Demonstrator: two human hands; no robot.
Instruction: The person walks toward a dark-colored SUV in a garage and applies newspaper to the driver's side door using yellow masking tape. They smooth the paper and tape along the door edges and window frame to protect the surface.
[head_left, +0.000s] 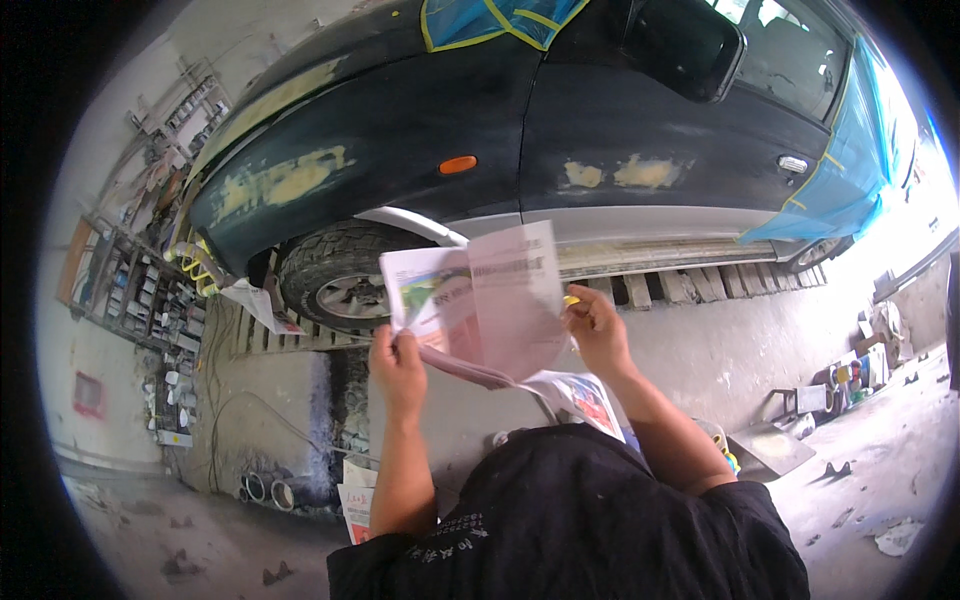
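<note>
My left hand (397, 369) pinches the lower left edge of a folded newspaper (517, 315), which is held up in front of the car with its pages spread. Something yellow, apparently a roll of masking tape (572, 300), shows between the fingers of my right hand (600, 330) at the newspaper's right edge. Those fingers hide most of the roll. Beyond the paper stands a dark car (420, 120) with pale filler patches (285, 180) on its fender and door. Its front tyre (330, 277) is partly covered by the newspaper.
Blue masking film (840, 180) edged with yellow tape covers the car's rear side. The door mirror (690, 52) juts out above. Slatted boards (675, 289) lie under the car. Pipe ends (283, 495) and another newspaper (356, 502) are low left; cluttered shelves (135, 285) stand far left.
</note>
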